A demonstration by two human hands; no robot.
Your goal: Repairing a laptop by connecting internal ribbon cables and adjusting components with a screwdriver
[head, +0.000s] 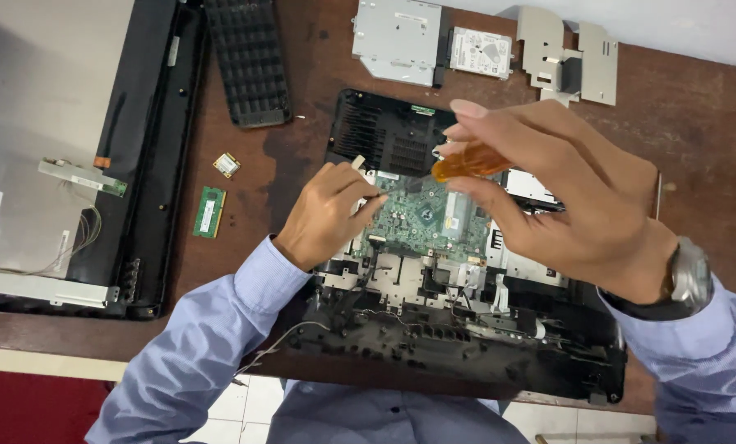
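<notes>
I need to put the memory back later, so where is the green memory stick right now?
In the head view the green memory stick lies on the brown table, left of the left hand, between the detached screen panel and the opened laptop base, just below a small wireless card.

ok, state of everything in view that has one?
laptop base: opened, board exposed
board: still seated in base
screwdriver: held in right hand
left hand: fingers pinched at board edge
RAM stick: out, lying on table
drive: out, on table
</notes>
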